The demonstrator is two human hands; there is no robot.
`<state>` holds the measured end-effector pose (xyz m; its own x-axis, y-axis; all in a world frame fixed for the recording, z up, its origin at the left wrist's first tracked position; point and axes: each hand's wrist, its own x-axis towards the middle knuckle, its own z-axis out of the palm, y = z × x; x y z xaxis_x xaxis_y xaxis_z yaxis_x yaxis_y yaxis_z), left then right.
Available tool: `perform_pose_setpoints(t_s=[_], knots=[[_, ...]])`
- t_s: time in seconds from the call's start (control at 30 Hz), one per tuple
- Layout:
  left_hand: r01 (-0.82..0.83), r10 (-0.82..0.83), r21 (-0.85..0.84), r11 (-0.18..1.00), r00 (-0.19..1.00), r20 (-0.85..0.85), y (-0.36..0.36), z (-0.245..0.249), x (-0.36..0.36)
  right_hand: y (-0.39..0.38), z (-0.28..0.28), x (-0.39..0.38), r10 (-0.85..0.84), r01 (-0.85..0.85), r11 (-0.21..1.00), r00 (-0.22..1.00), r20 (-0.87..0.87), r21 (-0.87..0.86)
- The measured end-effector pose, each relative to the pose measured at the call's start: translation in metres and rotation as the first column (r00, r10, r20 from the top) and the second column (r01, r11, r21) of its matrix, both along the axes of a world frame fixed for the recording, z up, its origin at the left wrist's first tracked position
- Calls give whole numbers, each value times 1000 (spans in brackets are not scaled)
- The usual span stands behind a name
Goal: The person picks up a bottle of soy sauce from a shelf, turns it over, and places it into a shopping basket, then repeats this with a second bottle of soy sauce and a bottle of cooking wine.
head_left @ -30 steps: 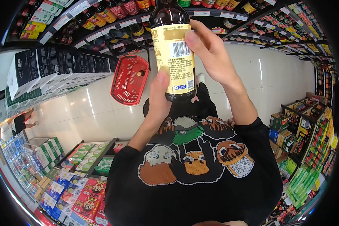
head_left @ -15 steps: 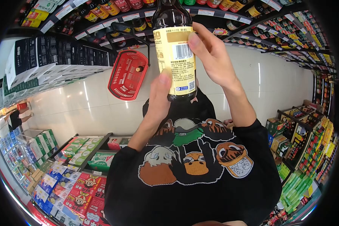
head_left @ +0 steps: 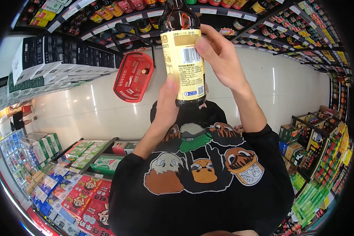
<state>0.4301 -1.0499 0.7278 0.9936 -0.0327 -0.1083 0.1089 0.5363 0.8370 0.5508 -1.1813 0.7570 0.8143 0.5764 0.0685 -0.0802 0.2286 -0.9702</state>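
Observation:
A dark soy sauce bottle [head_left: 181, 59] is held upright in front of me, its yellow back label with a barcode turned my way. My left hand [head_left: 168, 98] grips its lower left side, thumb on the label. Higher up on the right, my right hand [head_left: 220, 55] is closed around it, thumb by the barcode. The bottle's top runs out of the view, and the fingers behind it are partly hidden. Beyond my left hand, a red shopping basket [head_left: 122, 88] with a black handle rests on the floor. A bottle [head_left: 145, 71] with a light cap shows inside the basket.
Shelves of bottles with price tags [head_left: 134, 17] curve across the far side. Stacked dark cartons [head_left: 63, 51] stand at left, red milk boxes [head_left: 88, 196] at lower left. More goods racks [head_left: 303, 137] stand at right. Another person [head_left: 16, 121] is at far left.
Both hands keep their hold on the soy sauce bottle, which has barely moved. At far left the other person has shifted slightly, and the view has tilted a little.

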Motion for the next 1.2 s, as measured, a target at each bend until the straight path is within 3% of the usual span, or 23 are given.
perform_pose_setpoints(t_s=[0.07,0.17,0.63,0.73,0.8,0.83,0.87,0.9,0.93,1.0,1.03,1.07,1.13,1.2], knots=[[-5,3,66,998,1000,26,-7,6,-7,-8,4,-7,5,-5,1000,1000,-2,10],[-12,12,-2,1000,1000,-7,-21,1,-21,-22,6,-18,16,-16,999,1000,-10,29],[-6,6,75,997,1000,-1,-60,16,-59,-61,7,-60,20,-20,1000,1000,0,23],[-19,22,126,992,1000,-19,-64,20,-65,-62,1,-64,-16,15,1000,1000,21,22],[-37,43,155,987,998,-36,-64,21,-69,-63,-7,-62,-9,14,999,992,129,-39],[0,4,107,994,999,-33,-63,20,-71,-59,-14,-59,-3,8,999,991,132,-34],[38,-37,59,998,999,-27,-62,20,-73,-54,-23,-54,76,-77,994,997,9,77],[49,-46,75,996,998,-51,-62,25,-74,-47,-24,-51,166,-144,970,980,-105,195],[48,-44,81,996,998,-50,-61,25,-74,-42,-21,-49,169,-145,969,980,-103,201],[193,-194,-190,963,981,18,-57,19,-75,-31,-12,-46,442,-317,817,880,-171,482],[227,-220,-313,922,974,59,-53,10,-74,-28,-9,-46,487,-336,776,857,-168,534],[235,-226,-311,921,972,65,-50,6,-71,-26,-7,-46,481,-335,778,861,-162,532],[306,-262,-516,800,952,159,-39,-1,-66,-22,-4,-50,289,-256,931,953,-95,260],[356,-301,-435,827,934,191,-24,-5,-59,-15,-3,-49,274,-229,925,955,-114,304]])
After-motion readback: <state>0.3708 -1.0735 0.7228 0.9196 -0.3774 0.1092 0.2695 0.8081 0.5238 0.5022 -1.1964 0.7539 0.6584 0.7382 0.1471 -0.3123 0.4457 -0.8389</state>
